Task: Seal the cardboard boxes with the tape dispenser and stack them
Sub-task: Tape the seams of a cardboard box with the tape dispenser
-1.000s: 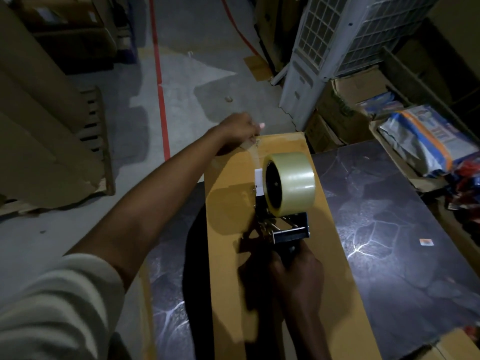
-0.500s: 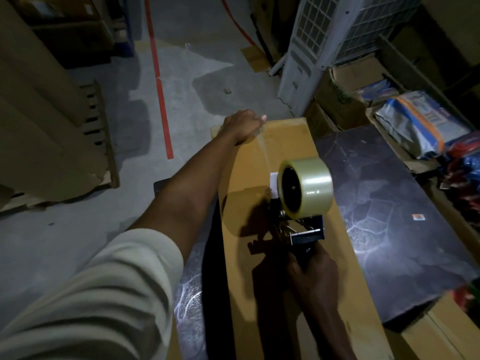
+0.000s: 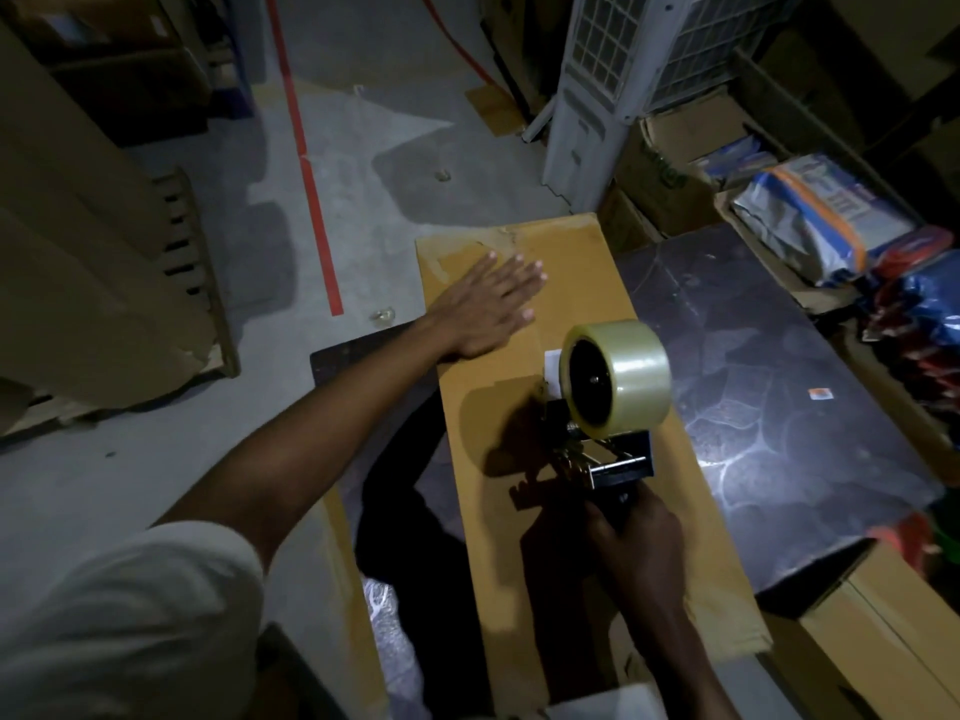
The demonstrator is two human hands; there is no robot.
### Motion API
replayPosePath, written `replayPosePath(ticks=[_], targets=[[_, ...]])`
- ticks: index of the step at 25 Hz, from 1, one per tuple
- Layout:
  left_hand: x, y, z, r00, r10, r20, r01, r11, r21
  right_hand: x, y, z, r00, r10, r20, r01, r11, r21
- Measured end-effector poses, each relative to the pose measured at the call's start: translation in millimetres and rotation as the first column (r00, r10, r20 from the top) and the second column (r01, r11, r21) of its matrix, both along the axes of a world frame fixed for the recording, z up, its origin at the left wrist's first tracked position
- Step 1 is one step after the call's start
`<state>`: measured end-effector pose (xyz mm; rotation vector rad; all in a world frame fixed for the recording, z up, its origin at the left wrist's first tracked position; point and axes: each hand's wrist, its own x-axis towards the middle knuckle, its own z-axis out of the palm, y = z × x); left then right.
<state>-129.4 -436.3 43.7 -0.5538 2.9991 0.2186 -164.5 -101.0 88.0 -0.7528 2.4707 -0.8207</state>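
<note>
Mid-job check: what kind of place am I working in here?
Probably a warehouse or stockroom: bare grey concrete floor marked with a red tape line, brown cardboard cartons piled along the right, and filled printed sacks.

You will find nothing here that can be read. The green print on the cardboard box (image 3: 670, 174) at upper right, the lettering on the blue-and-orange bag (image 3: 810, 210) beside it, and the small orange sticker (image 3: 820, 393) on the dark tabletop (image 3: 779, 314) are all too blurred.

Yellow-brown cardboard box (image 3: 524, 407), clear tape roll (image 3: 623, 381), dark veined tabletop (image 3: 779, 381), red floor stripe (image 3: 311, 184)
</note>
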Motion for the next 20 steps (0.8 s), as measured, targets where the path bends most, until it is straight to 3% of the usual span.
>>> replayPosePath(ticks=[4, 6, 10, 13, 17, 20], targets=[[29.3, 39.1, -2.2, 0.973, -0.232, -0.004, 0.232, 0.972, 0.023, -3.1, -1.2, 3.2, 1.000, 0.008, 0.019, -0.008, 1.000, -0.004], [26.7, 30.1, 3.1, 0.987, -0.160, -0.019, 0.161, 0.986, 0.034, -4.3, -1.6, 6.0, 1.000, 0.021, 0.017, -0.020, 1.000, -0.018], [12.2, 1.2, 13.5, 0.991, 0.134, -0.022, -0.134, 0.991, 0.029, -5.4, -1.6, 7.8, 0.999, 0.023, 0.030, -0.022, 0.999, -0.024], [14.0, 8.7, 13.9, 0.990, 0.136, -0.025, -0.136, 0.991, 0.021, -4.8, -0.6, 9.2, 0.998, 0.036, 0.054, -0.034, 0.998, -0.046], [38.7, 52.7, 8.1, 1.000, 0.023, -0.019, -0.022, 1.000, 0.020, -2.9, -0.7, 9.4, 0.998, 0.036, 0.044, -0.035, 0.999, -0.038], [46.9, 75.4, 5.9, 0.997, 0.057, -0.055, -0.056, 0.998, 0.023, -4.2, -1.0, 6.6, 0.998, 0.037, 0.054, -0.035, 0.998, -0.042]])
